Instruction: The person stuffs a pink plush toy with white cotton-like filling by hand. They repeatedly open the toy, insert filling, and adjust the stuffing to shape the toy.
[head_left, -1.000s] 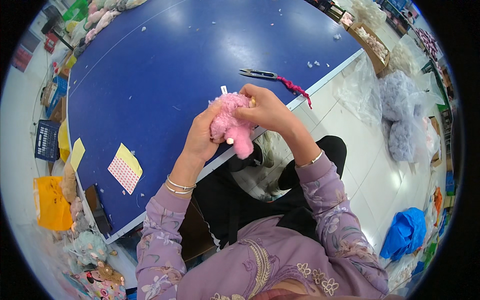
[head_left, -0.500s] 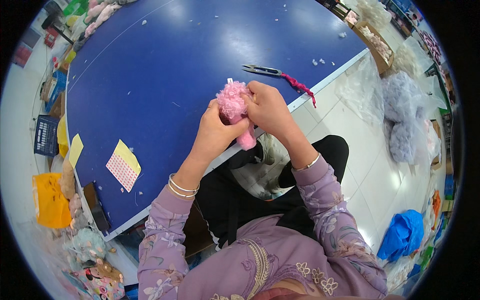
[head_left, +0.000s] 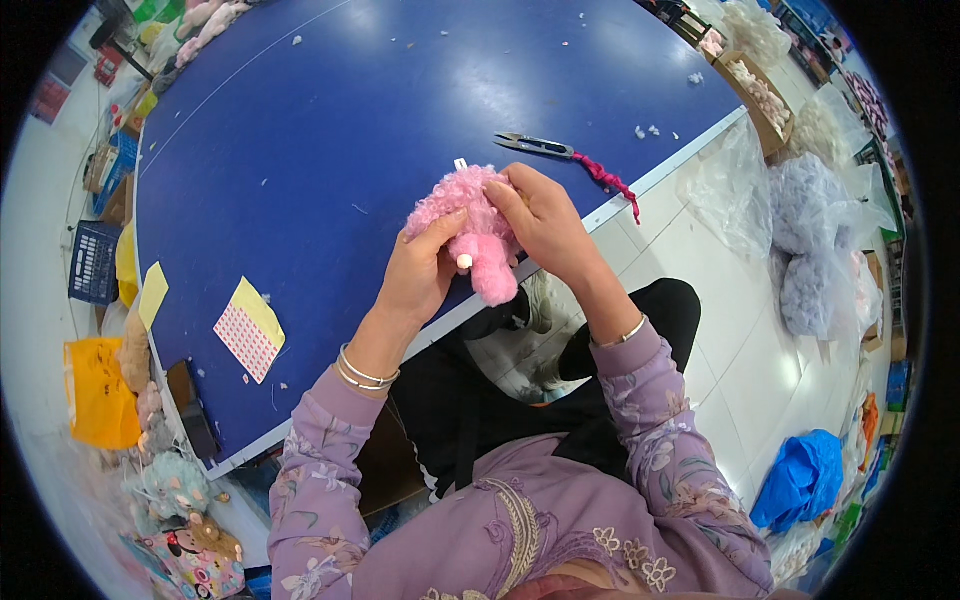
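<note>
Pink plush toy (head_left: pixel 482 248), curly above and smooth on the stubby part below, held between my two hands over the near edge of the table; whether it touches the tabletop I cannot tell. Fitted to it: a small white tag (head_left: pixel 460 165) at the top, pointing away from me, and a pale nub (head_left: pixel 464 262) on the side facing me. Left hand (head_left: pixel 418 268): thumb laid over the curly pile, other fingers behind, closed on the toy's left side. Right hand (head_left: pixel 548 222): thumb pressed on the upper right, remaining fingers wrapped round the back, mostly hidden. Blue table (head_left: pixel 330 130): a broad run of surface extends ahead and to the left, bits of white fluff scattered over it. Pale edging strip (head_left: pixel 690 168): runs slantwise beneath my forearms, my lap on the near side. Thread snips (head_left: pixel 535 145): just beyond my right hand, points to the left, their red cord (head_left: pixel 605 175) reaching across the strip at the right. Sticker sheet (head_left: pixel 250 335), white with red marks and a yellow portion: well apart, to the left of my left wrist. Yellow slip (head_left: pixel 153 294): farther left, at the table's left edge. Tiled floor (head_left: pixel 670 250): past the right-hand edge, a clear plastic bag (head_left: pixel 735 195) lying near it.
</note>
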